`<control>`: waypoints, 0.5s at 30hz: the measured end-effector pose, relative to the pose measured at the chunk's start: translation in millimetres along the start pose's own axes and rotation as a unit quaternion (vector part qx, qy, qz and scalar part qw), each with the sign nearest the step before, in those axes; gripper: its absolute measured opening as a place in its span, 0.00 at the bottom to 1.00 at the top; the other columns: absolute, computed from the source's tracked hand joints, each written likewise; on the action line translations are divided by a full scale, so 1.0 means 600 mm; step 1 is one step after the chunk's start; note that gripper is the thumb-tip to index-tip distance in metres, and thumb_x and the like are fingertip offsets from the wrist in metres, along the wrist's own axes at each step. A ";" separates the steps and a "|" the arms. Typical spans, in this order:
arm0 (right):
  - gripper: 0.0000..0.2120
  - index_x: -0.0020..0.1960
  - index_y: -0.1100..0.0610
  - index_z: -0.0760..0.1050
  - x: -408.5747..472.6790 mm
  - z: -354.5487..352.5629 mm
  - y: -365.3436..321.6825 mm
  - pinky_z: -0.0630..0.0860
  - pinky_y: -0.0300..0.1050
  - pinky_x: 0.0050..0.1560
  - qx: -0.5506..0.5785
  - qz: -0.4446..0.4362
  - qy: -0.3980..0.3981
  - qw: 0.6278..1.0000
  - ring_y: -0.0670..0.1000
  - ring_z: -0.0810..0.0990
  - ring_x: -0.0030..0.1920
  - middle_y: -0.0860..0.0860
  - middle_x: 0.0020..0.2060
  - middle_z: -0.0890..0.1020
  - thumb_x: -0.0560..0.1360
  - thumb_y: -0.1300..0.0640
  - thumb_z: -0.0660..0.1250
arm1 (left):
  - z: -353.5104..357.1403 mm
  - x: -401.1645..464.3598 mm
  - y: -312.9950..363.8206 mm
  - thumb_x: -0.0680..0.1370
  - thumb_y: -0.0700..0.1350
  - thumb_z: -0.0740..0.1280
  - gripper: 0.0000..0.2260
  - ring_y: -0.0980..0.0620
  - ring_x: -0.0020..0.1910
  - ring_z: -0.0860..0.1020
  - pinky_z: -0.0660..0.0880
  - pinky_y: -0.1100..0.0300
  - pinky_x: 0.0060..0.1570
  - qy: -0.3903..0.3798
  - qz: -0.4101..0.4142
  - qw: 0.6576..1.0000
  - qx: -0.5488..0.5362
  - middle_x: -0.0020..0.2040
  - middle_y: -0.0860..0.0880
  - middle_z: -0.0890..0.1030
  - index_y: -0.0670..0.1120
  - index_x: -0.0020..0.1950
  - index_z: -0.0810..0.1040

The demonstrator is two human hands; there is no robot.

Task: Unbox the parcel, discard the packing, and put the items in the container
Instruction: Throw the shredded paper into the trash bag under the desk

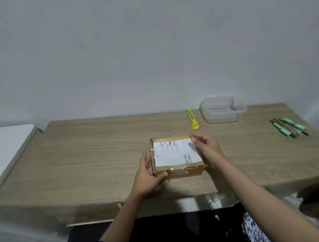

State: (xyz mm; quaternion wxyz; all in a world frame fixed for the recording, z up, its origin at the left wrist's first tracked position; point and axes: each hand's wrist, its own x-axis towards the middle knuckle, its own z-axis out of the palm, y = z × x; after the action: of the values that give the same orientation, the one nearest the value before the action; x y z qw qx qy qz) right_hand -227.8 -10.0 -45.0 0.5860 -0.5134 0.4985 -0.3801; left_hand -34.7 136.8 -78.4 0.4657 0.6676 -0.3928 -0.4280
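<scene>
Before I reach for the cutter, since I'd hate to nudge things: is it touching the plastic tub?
Apart. The head view shows bare tabletop between the cutter and the plastic tub to its right.

This is looking like a plain room in a home, set up as a small packing corner. A light wood-grain worktop point(87, 151) is standing against a bare grey-white wall point(115, 49), with a white surface point(6, 145) sitting beside it at the left. A yellow-green utility knife point(192, 119), a clear plastic container point(223, 109) and a few green-tipped sticks point(289, 127) are lying about on it.
</scene>
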 end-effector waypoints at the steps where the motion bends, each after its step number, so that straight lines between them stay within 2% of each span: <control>1: 0.15 0.58 0.60 0.78 -0.006 0.000 0.004 0.78 0.33 0.46 -0.016 -0.027 0.016 0.999 0.42 0.81 0.43 0.52 0.49 0.83 0.72 0.62 0.70 | 0.001 0.002 0.000 0.70 0.38 0.74 0.45 0.56 0.70 0.65 0.68 0.75 0.56 0.008 -0.003 1.000 -0.007 0.73 0.49 0.63 0.44 0.77 0.46; 3: 0.16 0.59 0.60 0.76 -0.018 0.000 0.013 0.76 0.40 0.58 -0.038 -0.062 0.034 0.997 0.47 0.80 0.53 0.52 0.53 0.81 0.72 0.65 0.70 | 0.005 0.000 0.007 0.74 0.44 0.70 0.36 0.54 0.69 0.68 0.70 0.69 0.61 0.023 -0.007 0.999 -0.021 0.71 0.51 0.67 0.46 0.77 0.53; 5: 0.18 0.61 0.57 0.75 -0.030 0.001 0.024 0.75 0.47 0.62 -0.084 -0.075 0.017 0.993 0.48 0.79 0.56 0.51 0.57 0.80 0.72 0.63 0.69 | 0.012 0.003 0.009 0.75 0.51 0.68 0.24 0.48 0.66 0.73 0.71 0.54 0.66 0.037 -0.006 0.999 -0.036 0.67 0.49 0.75 0.49 0.70 0.68; 6: 0.19 0.63 0.55 0.73 -0.035 0.002 0.031 0.74 0.49 0.63 -0.111 -0.074 0.001 0.991 0.48 0.78 0.58 0.51 0.59 0.79 0.73 0.61 0.69 | 0.016 0.003 0.012 0.76 0.50 0.67 0.19 0.49 0.63 0.76 0.71 0.51 0.65 0.046 0.000 0.999 -0.026 0.62 0.50 0.79 0.50 0.67 0.72; 8: 0.23 0.67 0.56 0.70 -0.047 0.004 0.042 0.70 0.49 0.67 -0.164 -0.065 -0.012 0.984 0.49 0.74 0.63 0.52 0.64 0.75 0.73 0.60 0.68 | 0.026 0.003 0.013 0.77 0.46 0.65 0.15 0.55 0.60 0.77 0.72 0.56 0.63 0.060 0.011 0.998 -0.012 0.58 0.54 0.81 0.51 0.64 0.74; 11: 0.25 0.70 0.57 0.67 -0.064 0.002 0.045 0.64 0.42 0.69 -0.214 -0.069 0.008 0.974 0.51 0.69 0.67 0.54 0.68 0.71 0.74 0.59 0.67 | 0.046 -0.001 0.026 0.78 0.45 0.62 0.16 0.55 0.58 0.77 0.70 0.59 0.58 0.069 0.007 0.998 0.005 0.59 0.56 0.79 0.53 0.66 0.72; 15: 0.24 0.70 0.57 0.66 -0.081 -0.047 0.048 0.64 0.44 0.69 -0.233 -0.066 0.027 0.970 0.52 0.69 0.68 0.53 0.68 0.70 0.75 0.58 0.66 | 0.099 -0.018 0.043 0.79 0.45 0.61 0.17 0.54 0.56 0.76 0.66 0.64 0.52 0.060 0.020 0.997 0.042 0.58 0.55 0.78 0.52 0.68 0.69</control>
State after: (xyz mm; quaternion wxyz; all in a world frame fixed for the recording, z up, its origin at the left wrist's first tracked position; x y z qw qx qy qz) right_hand -267.5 35.4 -63.2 0.4101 -0.6570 0.5541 -0.3052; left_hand -97.0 123.2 -63.4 0.4683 0.7031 -0.3950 -0.3611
